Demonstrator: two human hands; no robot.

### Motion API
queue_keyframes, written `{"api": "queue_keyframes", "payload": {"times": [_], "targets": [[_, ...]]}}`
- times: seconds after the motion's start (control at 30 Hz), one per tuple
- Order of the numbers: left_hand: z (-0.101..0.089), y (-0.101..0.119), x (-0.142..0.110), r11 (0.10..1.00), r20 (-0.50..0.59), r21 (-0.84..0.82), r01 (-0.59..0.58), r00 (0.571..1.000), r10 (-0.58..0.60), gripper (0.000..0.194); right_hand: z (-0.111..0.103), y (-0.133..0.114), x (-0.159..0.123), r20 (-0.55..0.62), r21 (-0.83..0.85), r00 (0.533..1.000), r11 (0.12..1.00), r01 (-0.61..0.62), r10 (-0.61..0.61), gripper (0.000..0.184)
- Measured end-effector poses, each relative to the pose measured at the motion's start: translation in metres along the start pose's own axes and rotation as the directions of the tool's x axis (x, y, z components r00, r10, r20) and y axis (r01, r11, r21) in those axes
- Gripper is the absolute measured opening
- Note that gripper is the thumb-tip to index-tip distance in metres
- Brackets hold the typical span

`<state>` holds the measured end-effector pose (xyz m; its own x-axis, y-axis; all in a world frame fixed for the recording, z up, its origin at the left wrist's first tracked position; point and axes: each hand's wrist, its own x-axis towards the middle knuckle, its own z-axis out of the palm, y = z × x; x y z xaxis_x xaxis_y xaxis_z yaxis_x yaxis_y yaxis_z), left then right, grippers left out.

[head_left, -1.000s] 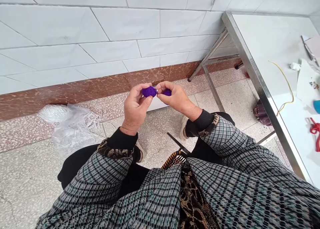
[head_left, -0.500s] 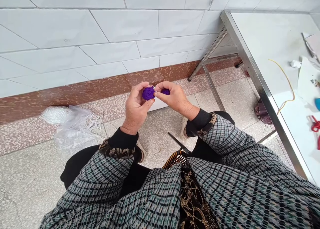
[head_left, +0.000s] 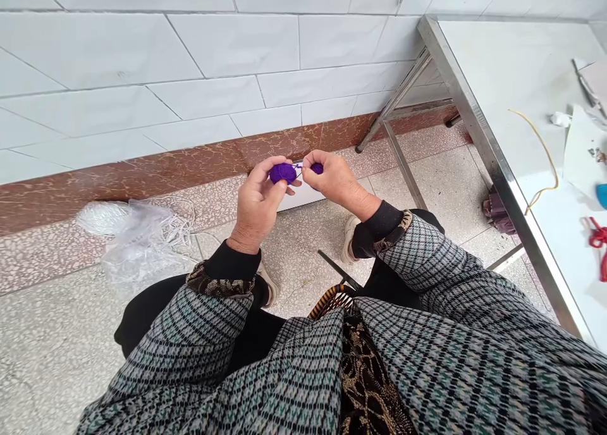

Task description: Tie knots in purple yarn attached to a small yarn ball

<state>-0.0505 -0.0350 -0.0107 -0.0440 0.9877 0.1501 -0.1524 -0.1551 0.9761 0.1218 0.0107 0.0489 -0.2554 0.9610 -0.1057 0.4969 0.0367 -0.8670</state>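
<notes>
My left hand [head_left: 256, 204] is closed around a ball of purple yarn [head_left: 283, 173], thumb on its near side and fingers behind. Just to the right, my right hand [head_left: 334, 181] pinches with thumb and forefinger, and a second purple bundle of yarn [head_left: 317, 168] shows within its fingers. Short purple strands [head_left: 298, 166] bridge the small gap between the two hands. Most of the second bundle is hidden by the fingers. Behind the hands, low by the wall, a white flat object [head_left: 303, 196] is partly covered.
White yarn [head_left: 102, 218] and a clear plastic bag [head_left: 147, 242] lie on the floor at left. A metal-framed table [head_left: 478, 125] stands at right, bearing a yellow cord [head_left: 545, 150], a red knotted cord [head_left: 598, 236] and paper. Between my legs is a woven seat edge [head_left: 329, 301].
My right hand has drawn slightly away to the right, widening the gap, and strands now show between the hands. The purple ball has turned a little in my left hand.
</notes>
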Motion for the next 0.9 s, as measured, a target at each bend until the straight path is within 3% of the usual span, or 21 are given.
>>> {"api": "queue_keyframes", "payload": {"times": [0.13,0.27,0.57,0.67,0.8,0.9], "targets": [[0.005,0.010,0.001,0.963,-0.017,-0.233,0.135,0.990,-0.143,0.029,0.003,0.005,0.002,0.008,0.188,0.998,0.980,-0.065,0.065,0.020],[0.008,0.021,0.001,0.880,0.022,-0.377,0.289,0.953,-0.303,0.023,0.006,0.006,0.001,0.055,0.387,0.990,0.911,-0.138,0.127,0.027],[0.002,0.027,0.003,0.825,0.045,-0.365,0.432,0.893,-0.448,0.025,-0.002,-0.004,-0.004,0.289,0.560,0.912,0.721,-0.409,0.292,0.026],[-0.002,0.025,0.005,0.792,0.065,-0.375,0.482,0.866,-0.496,0.032,-0.002,-0.002,-0.004,0.305,0.602,0.897,0.665,-0.441,0.319,0.023],[-0.005,0.019,0.007,0.771,0.136,-0.333,0.543,0.837,-0.530,0.017,-0.002,0.000,-0.005,0.342,0.630,0.885,0.622,-0.466,0.316,0.020],[-0.006,0.016,0.006,0.783,0.206,-0.248,0.570,0.821,-0.533,0.019,-0.004,-0.001,-0.006,0.366,0.608,0.886,0.647,-0.460,0.285,0.020]]}}
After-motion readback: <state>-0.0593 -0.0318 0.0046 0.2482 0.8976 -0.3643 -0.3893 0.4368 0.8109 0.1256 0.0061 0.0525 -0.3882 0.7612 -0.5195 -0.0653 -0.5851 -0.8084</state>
